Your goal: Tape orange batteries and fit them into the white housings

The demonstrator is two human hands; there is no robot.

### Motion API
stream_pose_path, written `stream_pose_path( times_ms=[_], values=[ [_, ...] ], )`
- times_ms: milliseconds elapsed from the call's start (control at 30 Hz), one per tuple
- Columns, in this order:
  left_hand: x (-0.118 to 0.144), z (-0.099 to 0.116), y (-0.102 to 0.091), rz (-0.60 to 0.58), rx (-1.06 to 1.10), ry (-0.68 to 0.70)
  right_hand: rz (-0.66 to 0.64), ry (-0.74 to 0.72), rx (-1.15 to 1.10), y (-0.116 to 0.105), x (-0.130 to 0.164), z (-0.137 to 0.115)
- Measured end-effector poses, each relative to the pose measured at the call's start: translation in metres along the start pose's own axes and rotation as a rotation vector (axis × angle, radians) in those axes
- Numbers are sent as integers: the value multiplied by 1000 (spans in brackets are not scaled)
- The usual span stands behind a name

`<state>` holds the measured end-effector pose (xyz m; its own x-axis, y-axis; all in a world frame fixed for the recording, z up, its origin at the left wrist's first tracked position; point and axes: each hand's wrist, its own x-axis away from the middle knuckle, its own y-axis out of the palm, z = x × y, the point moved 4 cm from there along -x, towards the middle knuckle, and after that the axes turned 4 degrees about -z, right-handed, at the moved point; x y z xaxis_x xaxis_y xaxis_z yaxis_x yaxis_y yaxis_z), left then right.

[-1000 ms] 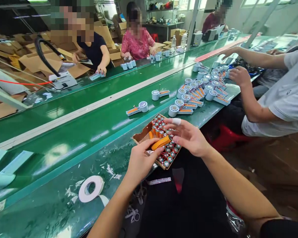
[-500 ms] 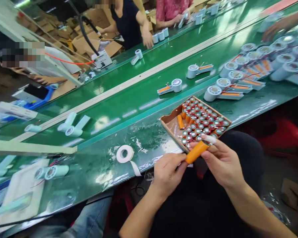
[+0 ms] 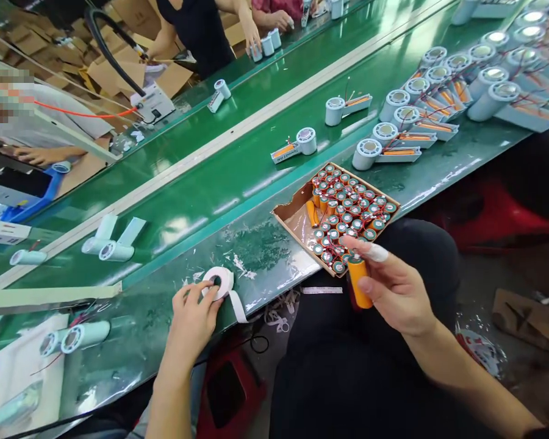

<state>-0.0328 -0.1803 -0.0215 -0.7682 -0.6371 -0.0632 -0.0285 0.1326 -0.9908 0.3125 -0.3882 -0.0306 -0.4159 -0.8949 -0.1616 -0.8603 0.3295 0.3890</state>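
Note:
My right hand (image 3: 400,286) pinches an orange cylindrical battery (image 3: 359,282) by its upper part, over my lap in front of the box. The battery stands nearly upright, its wired end on top; white wrapping covers one fingertip. On the table's near side, the fingers of my left hand (image 3: 194,317) are closed on the near rim of a roll of white tape (image 3: 226,277), one fingertip at its hole. A loose tail of tape hangs toward the table edge. Beyond my right hand, a cardboard box (image 3: 295,228) holds many similar orange batteries with red wires, packed mostly upright.
Pale blue fan bodies (image 3: 368,152) with orange batteries in their handles crowd the table at right. More fan parts lie on the green conveyor (image 3: 187,189). Co-workers sit across it, one hand (image 3: 251,36) on fan parts. A white board (image 3: 27,366) lies at lower left.
My left hand has let go of the battery and moved left onto the tape roll. My right hand keeps the battery, now tilted more upright. The view has shifted somewhat.

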Motion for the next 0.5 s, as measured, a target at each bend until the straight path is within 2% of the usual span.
stream_pose_path(
  times_ms=[133, 267, 367, 433, 500],
  values=[
    [-24, 66, -25, 103, 97, 110, -232, 129, -133, 24, 7, 7],
    [-43, 116, -47, 108, 169, 256, -373, 249, -261, 41, 14, 21],
    [-53, 133, -54, 99, 192, 325, -549, 286, -170, 46, 19, 28],
    [-56, 136, -54, 89, 219, 355, -681, 226, -74, 46, 21, 28],
    [-58, 133, -51, 79, 266, 365, -747, 164, -25, 44, 22, 28]
  ],
)
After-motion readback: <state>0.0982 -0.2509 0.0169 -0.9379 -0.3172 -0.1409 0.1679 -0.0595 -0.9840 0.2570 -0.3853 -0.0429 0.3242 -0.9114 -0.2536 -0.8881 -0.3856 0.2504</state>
